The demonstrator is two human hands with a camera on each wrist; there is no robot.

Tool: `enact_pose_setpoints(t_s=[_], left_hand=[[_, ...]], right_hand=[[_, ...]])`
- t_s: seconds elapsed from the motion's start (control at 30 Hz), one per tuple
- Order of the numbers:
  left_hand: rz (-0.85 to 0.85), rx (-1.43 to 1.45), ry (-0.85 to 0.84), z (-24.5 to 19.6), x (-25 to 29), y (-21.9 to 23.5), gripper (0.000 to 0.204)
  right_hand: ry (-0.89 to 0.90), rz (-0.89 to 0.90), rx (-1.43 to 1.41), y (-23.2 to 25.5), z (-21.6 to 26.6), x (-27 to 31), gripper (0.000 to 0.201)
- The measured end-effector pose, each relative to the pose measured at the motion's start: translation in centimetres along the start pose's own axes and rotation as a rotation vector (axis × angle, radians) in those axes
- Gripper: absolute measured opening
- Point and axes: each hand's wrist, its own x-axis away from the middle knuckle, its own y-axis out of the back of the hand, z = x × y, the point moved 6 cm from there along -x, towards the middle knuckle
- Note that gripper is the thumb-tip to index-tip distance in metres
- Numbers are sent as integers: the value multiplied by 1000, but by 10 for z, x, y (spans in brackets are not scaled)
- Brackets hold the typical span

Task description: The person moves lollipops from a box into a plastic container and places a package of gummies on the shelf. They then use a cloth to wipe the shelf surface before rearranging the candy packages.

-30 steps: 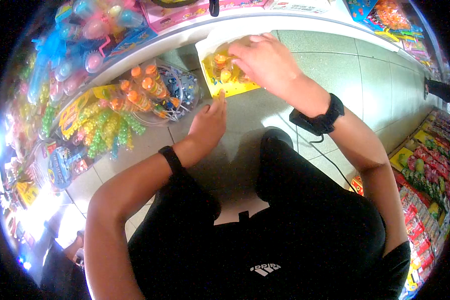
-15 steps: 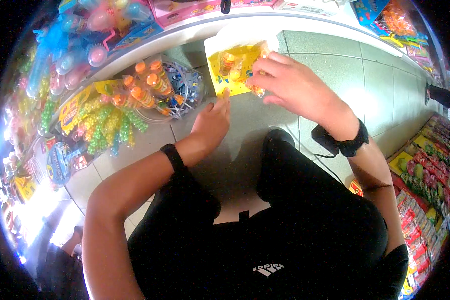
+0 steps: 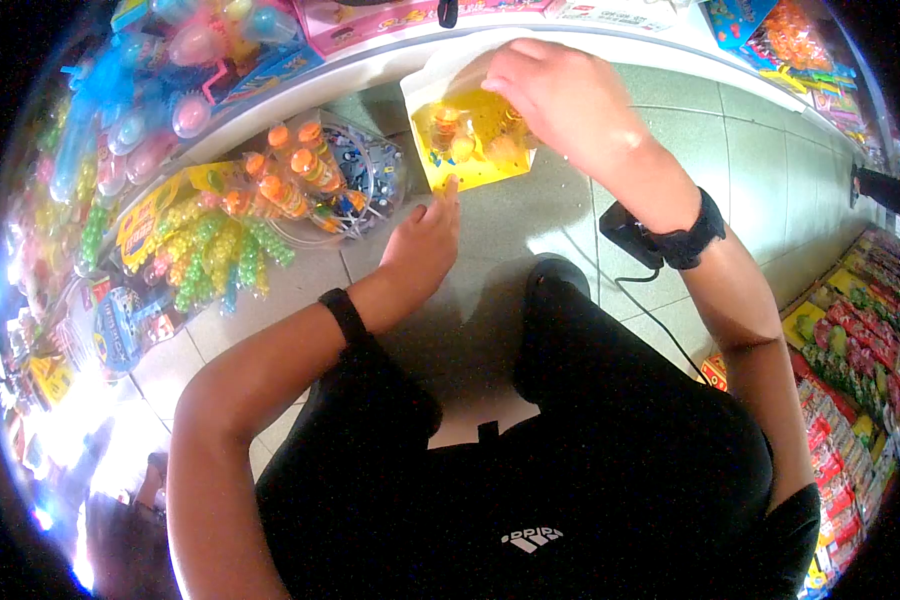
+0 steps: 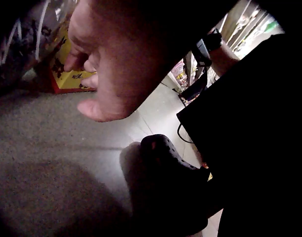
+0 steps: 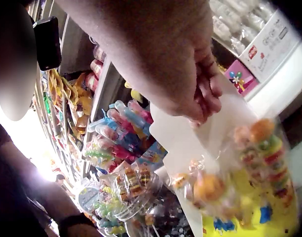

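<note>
A yellow box (image 3: 485, 172) with a raised white lid stands on the floor, holding wrapped orange-topped sweets (image 3: 446, 125). My left hand (image 3: 422, 245) touches its near left corner with the fingertips; the left wrist view has this hand (image 4: 116, 64) against the yellow side. Above the box's right part is my right hand (image 3: 575, 105), fingers bent downward. In the right wrist view the right hand (image 5: 190, 79) has curled fingers in front of the white lid (image 5: 178, 131), above the wrapped sweets (image 5: 210, 187). Whether they pinch anything is unclear.
Left of the box, a clear round tub (image 3: 378, 170) holds sticks, with orange-topped packs (image 3: 315, 170) beside it. Bead-like green and yellow packs (image 3: 210, 250) lie nearer. A white shelf edge (image 3: 610, 45) runs behind, and racks of packets (image 3: 840, 340) stand at right.
My right hand moved out to the right with a wrapped sweet, then came back up over the box; a sweet now shows inside at the right. My left hand stayed at the corner.
</note>
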Motion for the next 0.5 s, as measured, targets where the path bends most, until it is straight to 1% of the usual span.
enact_pose_setpoints(t_s=[0.1, 0.17, 0.2, 0.27, 0.3, 0.37, 0.4, 0.43, 0.5], left_hand=[[-15, 35, 26, 1, 0, -1, 54], [-28, 57, 14, 2, 1, 1, 54], [-28, 59, 13, 2, 1, 2, 54], [-9, 67, 6, 2, 0, 2, 54], [-9, 68, 7, 2, 0, 2, 54], [-11, 79, 7, 2, 0, 1, 54], [-12, 81, 9, 1, 0, 0, 54], [-19, 79, 11, 1, 0, 0, 55], [-24, 76, 13, 2, 1, 2, 56]], right_hand=[[-37, -36, -51, 8, -4, -2, 15], [135, 12, -199, 6, 1, 1, 21], [134, 13, -200, 11, 2, 5, 21], [76, 154, -267, 16, 7, 16, 29], [77, 155, -267, 15, 6, 20, 29], [220, 57, -235, 14, 12, 30, 39], [210, 96, -231, 11, 16, 31, 40], [212, 96, -232, 8, 16, 33, 40], [273, 162, -172, -7, 21, 38, 30]])
